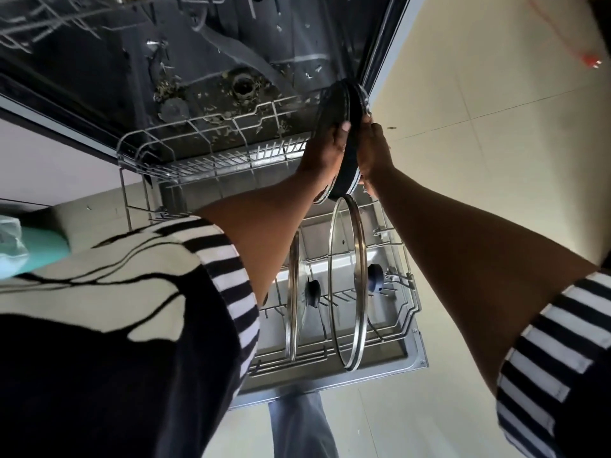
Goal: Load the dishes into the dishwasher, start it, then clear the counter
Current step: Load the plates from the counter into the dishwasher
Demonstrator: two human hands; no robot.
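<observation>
I look down into an open dishwasher whose lower rack (172,166) is pulled out over the door (396,361). Both my hands hold a stack of dark round plates (347,104) on edge over the rack's far right side. My left hand (327,150) grips them from the left, thumb on the rim. From the right, my right hand (375,150) presses against the stack with its fingers curled round the edge. Two glass pot lids stand upright in the rack nearer me, a small one (292,299) and a large one (350,285).
The dishwasher tub floor (211,94) is strewn with debris around the drain, and the upper rack (33,21) shows at top left. Pale floor tiles (479,127) lie to the right. A red plug on a cord (591,62) lies at the far right.
</observation>
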